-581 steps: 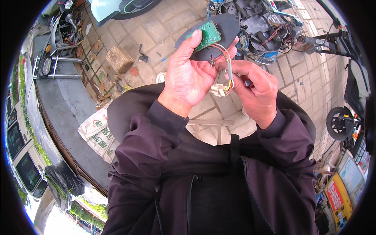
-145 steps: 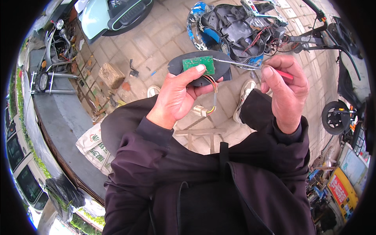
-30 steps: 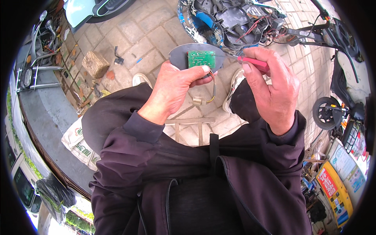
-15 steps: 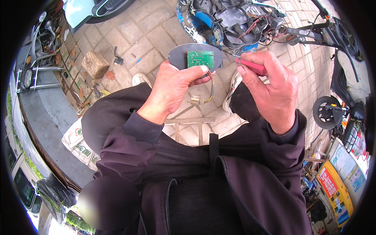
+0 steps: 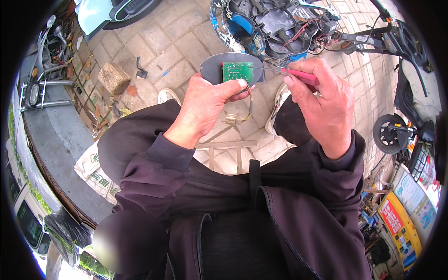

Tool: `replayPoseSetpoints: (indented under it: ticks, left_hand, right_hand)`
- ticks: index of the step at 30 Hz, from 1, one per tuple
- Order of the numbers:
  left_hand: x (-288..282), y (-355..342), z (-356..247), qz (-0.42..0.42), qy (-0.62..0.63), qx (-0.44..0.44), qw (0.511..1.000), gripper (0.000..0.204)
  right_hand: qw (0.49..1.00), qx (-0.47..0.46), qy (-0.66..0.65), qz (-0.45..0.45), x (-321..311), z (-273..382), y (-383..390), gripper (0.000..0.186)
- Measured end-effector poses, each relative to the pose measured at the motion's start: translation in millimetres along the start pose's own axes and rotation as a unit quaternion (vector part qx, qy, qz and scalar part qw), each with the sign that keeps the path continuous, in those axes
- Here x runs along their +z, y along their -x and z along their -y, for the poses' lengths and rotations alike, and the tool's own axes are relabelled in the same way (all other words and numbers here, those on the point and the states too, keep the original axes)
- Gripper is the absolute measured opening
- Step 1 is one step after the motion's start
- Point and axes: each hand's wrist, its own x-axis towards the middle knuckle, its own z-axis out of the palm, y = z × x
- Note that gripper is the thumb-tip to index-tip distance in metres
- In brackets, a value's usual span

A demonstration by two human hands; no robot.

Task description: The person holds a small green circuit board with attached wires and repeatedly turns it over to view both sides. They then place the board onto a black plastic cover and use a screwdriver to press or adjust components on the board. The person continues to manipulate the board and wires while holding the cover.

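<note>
My left hand (image 5: 205, 100) grips a dark oval panel with a green circuit board (image 5: 237, 72) on its face, the thumb pressed on the board's lower edge. Wires run down from the board to a pale plug connector (image 5: 231, 119), which hangs free below. My right hand (image 5: 325, 100) is closed round the red handle of a screwdriver (image 5: 302, 76). Its thin metal shaft points left, and the tip is at the right edge of the board; whether it touches cannot be made out.
A dismantled scooter body (image 5: 280, 28) with loose red wires lies ahead on the brick paving. Left of my feet are a wooden block (image 5: 114, 78) and scattered debris. A white bag (image 5: 95, 170) lies by my left leg. More scooter parts and a yellow sign (image 5: 397, 228) stand at right.
The screwdriver has turned slightly in my right hand, so more of its red handle shows. The plug connector has swung a little left. My left hand stays in place.
</note>
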Motion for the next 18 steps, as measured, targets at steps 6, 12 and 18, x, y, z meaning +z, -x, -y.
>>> replayPoseSetpoints:
  ticks: [6,12,18]
  left_hand:
    - [-0.4,0.8,1.0,-0.001,-0.038,0.009,0.999,0.028]
    - [1.0,-0.4,-4.2,0.007,0.076,-0.024,0.997,0.032]
    - [2.7,0.5,-10.5,0.026,0.115,-0.035,0.992,0.032]
  right_hand:
    - [0.992,0.072,0.091,0.046,-11.9,6.3,-0.4,0.022]
    - [1.000,0.013,0.022,0.004,-2.3,1.4,0.1,0.018]
    - [1.000,-0.004,-0.012,0.011,-2.3,-2.2,-1.4,0.017]
